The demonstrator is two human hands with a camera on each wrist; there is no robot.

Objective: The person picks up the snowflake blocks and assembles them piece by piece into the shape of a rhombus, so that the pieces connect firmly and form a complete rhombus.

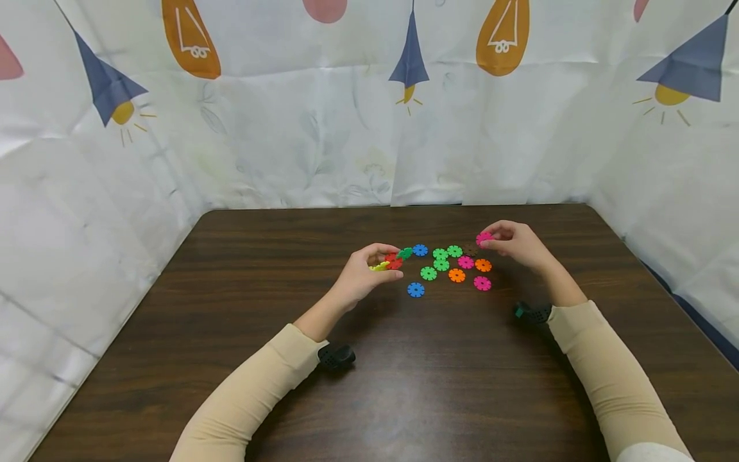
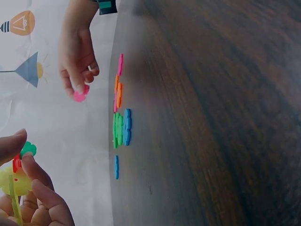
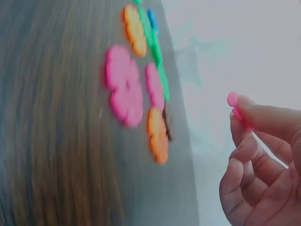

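In the head view my left hand (image 1: 362, 273) holds a small cluster of flower-shaped plastic discs: yellow (image 1: 380, 265), red (image 1: 394, 261) and green (image 1: 405, 253). The left wrist view shows the yellow disc (image 2: 19, 181) by the fingers and the green disc (image 2: 28, 149) at the tip. My right hand (image 1: 516, 242) pinches a pink disc (image 1: 484, 239) between thumb and fingers, raised above the table; its edge shows pink (image 3: 233, 101) in the right wrist view. Between the hands lie loose discs, among them a blue disc (image 1: 416, 290), an orange disc (image 1: 457, 275) and a green disc (image 1: 428, 273).
The loose discs lie flat on a dark wood-grain table (image 1: 427, 385); a brown disc (image 1: 470, 249) is hard to see against it. A patterned white cloth (image 1: 323, 141) hangs behind and beside the table. Each wrist carries a dark device (image 1: 337, 355).
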